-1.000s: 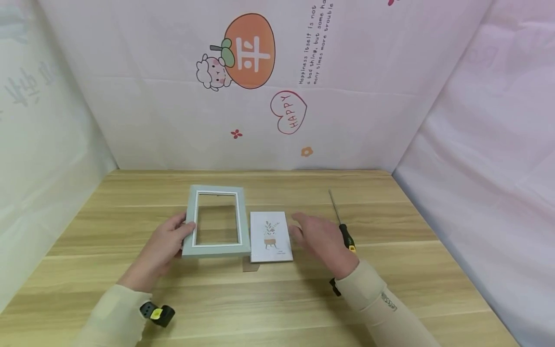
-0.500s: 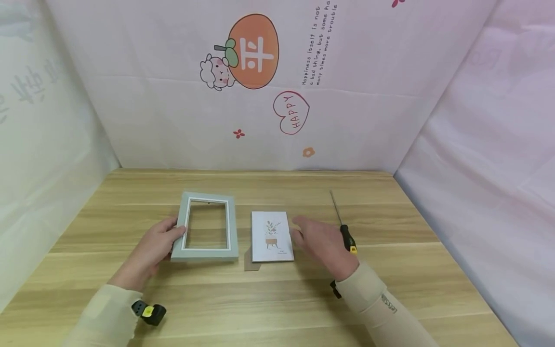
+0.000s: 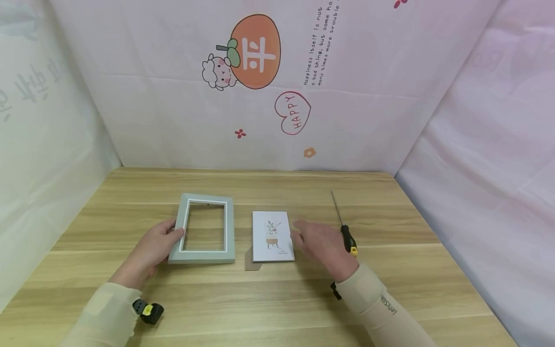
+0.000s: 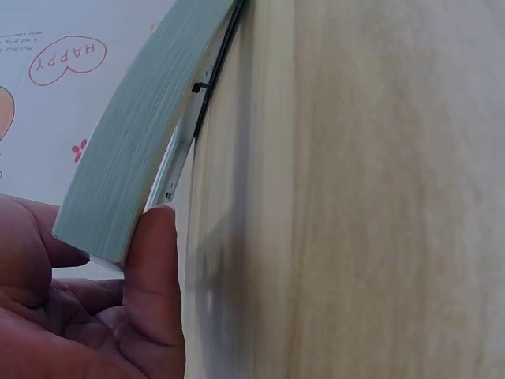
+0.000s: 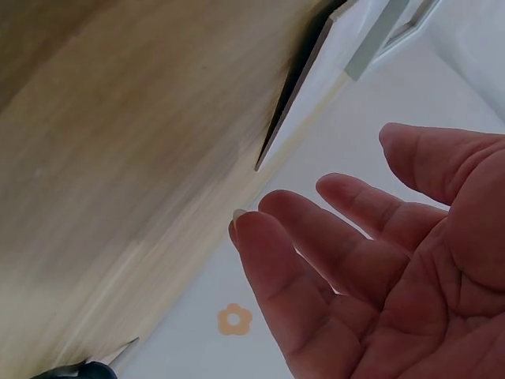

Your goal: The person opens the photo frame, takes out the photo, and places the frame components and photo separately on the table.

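Note:
My left hand (image 3: 156, 248) grips the left side of a pale green picture frame (image 3: 230, 231), thumb on the front and fingers behind. The frame's middle opening shows the wood through it. In the left wrist view the frame (image 4: 134, 134) is tilted, and small dark clips line its back edge. A white picture panel (image 3: 273, 236) with a potted plant printed on it lies right of the frame, a brown flap (image 3: 252, 262) showing at its lower left. Beside the panel's right edge, my right hand (image 3: 321, 243) has its fingers loosely bent and apart, holding nothing, as the right wrist view shows.
A screwdriver (image 3: 347, 236) with a black and yellow handle lies just right of my right hand, its shaft pointing away. The wooden table (image 3: 243, 308) meets a printed white cloth (image 3: 173, 120) at the back, with cloth along both sides.
My left hand has carried the picture frame left and slightly nearer, widening the gap to the picture panel. My right hand has stayed beside the panel.

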Demonstrator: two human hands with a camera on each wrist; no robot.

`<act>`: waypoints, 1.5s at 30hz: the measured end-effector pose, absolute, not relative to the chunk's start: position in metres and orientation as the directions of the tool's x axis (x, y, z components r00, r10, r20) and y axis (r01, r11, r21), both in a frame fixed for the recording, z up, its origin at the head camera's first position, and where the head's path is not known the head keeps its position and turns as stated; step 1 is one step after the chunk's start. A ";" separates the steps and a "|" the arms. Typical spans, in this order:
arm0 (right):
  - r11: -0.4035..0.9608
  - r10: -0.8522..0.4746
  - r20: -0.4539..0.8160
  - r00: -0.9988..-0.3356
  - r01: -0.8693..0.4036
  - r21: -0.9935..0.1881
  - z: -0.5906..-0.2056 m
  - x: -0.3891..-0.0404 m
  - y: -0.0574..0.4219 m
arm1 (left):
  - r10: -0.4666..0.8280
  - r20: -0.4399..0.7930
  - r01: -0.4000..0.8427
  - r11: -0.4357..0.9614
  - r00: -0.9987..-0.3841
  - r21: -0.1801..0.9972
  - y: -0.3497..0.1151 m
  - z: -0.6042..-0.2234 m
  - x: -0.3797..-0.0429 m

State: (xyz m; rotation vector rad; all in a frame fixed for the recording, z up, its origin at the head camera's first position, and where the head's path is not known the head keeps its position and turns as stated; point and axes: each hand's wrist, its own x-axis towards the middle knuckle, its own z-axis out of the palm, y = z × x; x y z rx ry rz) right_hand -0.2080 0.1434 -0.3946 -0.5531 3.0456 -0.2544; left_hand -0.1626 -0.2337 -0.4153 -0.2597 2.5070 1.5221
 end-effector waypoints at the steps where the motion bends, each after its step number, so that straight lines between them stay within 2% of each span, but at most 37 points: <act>1: 0.923 -0.354 -0.009 -0.935 -0.348 -0.164 -0.395 -0.208 0.144 | -0.048 -0.252 -0.243 0.480 -0.967 0.843 -0.234 -0.415 -0.163; 9: 0.914 -0.372 -0.002 -0.928 -0.366 -0.175 -0.399 -0.206 0.147 | -0.057 -0.197 -0.184 0.664 -0.979 0.725 -0.236 -0.419 -0.164; 17: 0.913 -0.375 -0.027 -0.927 -0.364 -0.182 -0.402 -0.206 0.147 | -0.096 -0.138 -0.154 0.842 -0.986 0.517 -0.235 -0.416 -0.166; 31: 0.919 -0.373 -0.059 -0.926 -0.359 -0.166 -0.403 -0.204 0.149 | -0.080 -0.080 -0.105 0.914 -0.994 0.391 -0.230 -0.416 -0.166; 45: 0.925 -0.371 -0.097 -0.924 -0.358 -0.128 -0.404 -0.202 0.148 | -0.105 -0.128 -0.139 0.941 -0.986 0.307 -0.227 -0.415 -0.164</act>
